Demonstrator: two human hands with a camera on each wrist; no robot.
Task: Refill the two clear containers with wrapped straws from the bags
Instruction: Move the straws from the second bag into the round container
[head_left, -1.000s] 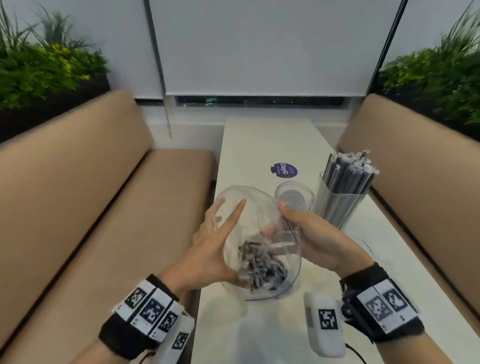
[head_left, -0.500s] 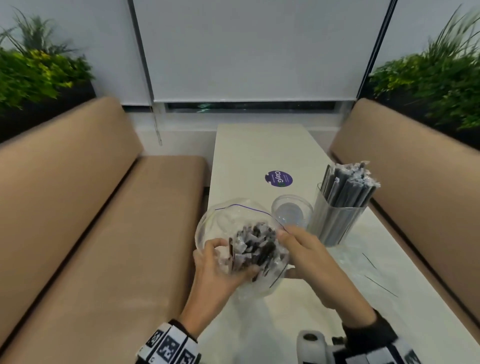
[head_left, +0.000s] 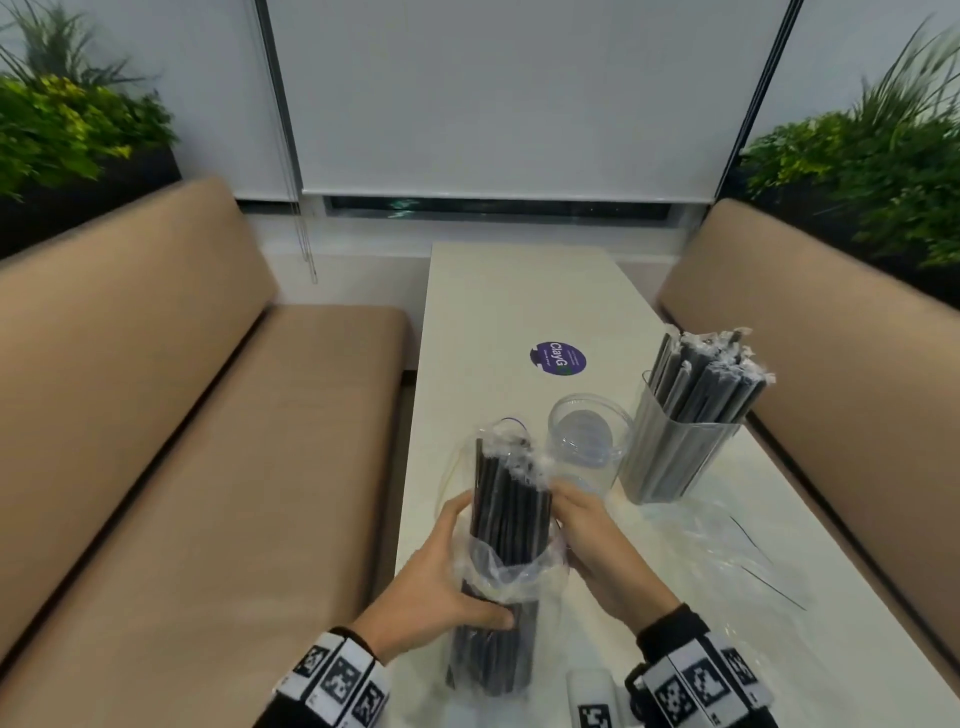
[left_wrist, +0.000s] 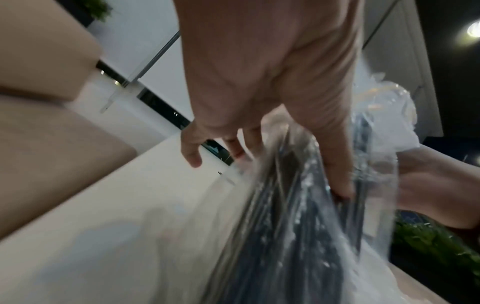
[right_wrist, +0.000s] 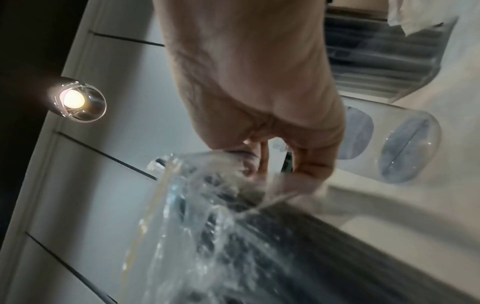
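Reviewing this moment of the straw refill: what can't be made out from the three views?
- Head view: the base of the bag of straws is cut off by the bottom edge.
- Head view: right hand fingertips are hidden behind the bundle.
- Left wrist view: motion blur smears the straws; left hand grip detail is unclear.
- Right wrist view: the filled container is cut off by the top edge.

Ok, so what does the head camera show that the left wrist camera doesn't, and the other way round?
Only the head view shows the empty clear container, the full container of straws, the purple sticker and the right bench. Only the left wrist view shows a ceiling lamp. Both show the left hand and right hand holding the bag of straws over the table.
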